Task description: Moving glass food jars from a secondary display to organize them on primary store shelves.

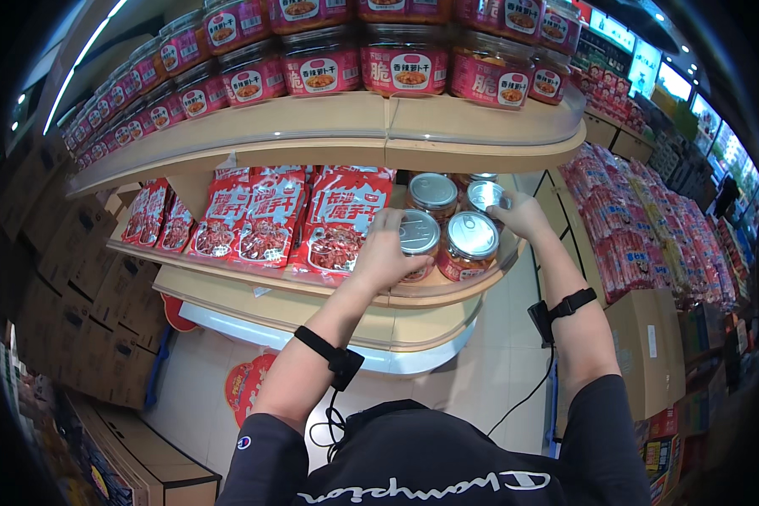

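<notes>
My left hand (389, 250) is at the left side of a lidded jar (419, 233) on the middle shelf, its thumb in front of the jar and its fingers by the lid. My right hand (519, 214) reaches to a jar farther back (482, 195), fingertips at its lid's right edge. Between the hands a front jar (469, 243) and a rear jar (432, 191) stand upright, with silver pull-ring lids. Red snack pouches (338, 228) stand in rows just left of my left hand. Whether either hand grips its jar firmly is hard to tell.
Above, a rounded shelf (329, 148) bears stacked pink-labelled jars (404, 69). A lower shelf (417, 326) juts out beneath. Cardboard boxes (95, 284) are stacked at left; an open carton (648, 348) and piles of packaged snacks (638, 221) are at right. A cable (524, 398) hangs from my right forearm band.
</notes>
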`<state>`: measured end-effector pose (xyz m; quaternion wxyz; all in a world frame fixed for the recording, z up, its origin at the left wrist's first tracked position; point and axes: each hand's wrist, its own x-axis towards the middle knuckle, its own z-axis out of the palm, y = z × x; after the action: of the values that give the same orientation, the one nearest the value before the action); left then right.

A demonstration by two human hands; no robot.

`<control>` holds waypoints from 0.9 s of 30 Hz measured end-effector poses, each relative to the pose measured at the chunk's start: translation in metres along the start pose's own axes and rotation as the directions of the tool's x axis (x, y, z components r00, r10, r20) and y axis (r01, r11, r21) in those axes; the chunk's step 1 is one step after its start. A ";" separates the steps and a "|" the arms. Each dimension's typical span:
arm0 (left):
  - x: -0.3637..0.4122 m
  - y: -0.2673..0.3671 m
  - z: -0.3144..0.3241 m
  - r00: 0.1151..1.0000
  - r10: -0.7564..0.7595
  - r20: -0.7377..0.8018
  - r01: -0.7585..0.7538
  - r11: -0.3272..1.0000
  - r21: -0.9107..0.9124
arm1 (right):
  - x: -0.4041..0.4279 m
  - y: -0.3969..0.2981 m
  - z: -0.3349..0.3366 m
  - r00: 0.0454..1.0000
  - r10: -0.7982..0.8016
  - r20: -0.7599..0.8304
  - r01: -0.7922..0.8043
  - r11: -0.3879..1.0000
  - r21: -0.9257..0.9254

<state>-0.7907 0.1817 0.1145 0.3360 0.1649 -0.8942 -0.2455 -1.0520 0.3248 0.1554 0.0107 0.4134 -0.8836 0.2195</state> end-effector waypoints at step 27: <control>0.116 0.001 0.022 0.958 -0.070 0.278 0.027 0.987 0.156 | -0.009 -0.012 0.015 0.996 -0.011 -0.093 0.014 0.999 0.035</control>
<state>-0.8895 0.1366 0.1605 0.1854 0.1750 -0.9447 -0.2063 -1.0348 0.3192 0.1448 0.0458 0.4082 -0.8756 0.2542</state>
